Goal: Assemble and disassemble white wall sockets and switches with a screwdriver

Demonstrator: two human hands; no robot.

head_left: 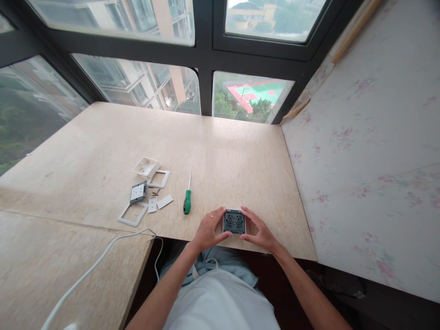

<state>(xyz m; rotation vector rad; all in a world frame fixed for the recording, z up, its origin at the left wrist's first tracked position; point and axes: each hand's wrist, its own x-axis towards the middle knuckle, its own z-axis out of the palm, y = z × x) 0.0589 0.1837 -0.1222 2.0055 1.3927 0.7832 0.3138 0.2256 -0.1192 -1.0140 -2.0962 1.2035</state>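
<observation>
Between my two hands, at the front edge of the stone-look counter, is a dark grey wall switch module [234, 222] with a pale rim, its mechanism side facing up. My left hand [210, 229] grips its left edge, thumb at the near corner and fingers at the far one. On the opposite edge my right hand [258, 230] holds it the same way. A green-handled screwdriver [187, 201] lies left of my left hand, its shaft pointing toward the window. Farther left sits a socket module [138, 192] with a white face and grey body.
Around the socket lie a white back box [146, 167], two white frames [133, 224], small white cover plates [165, 201] and several screws [156, 193]. A white cable [99, 263] runs over the counter [240, 156] at left. Windows stand behind; a flowered wall [371, 151] rises at right.
</observation>
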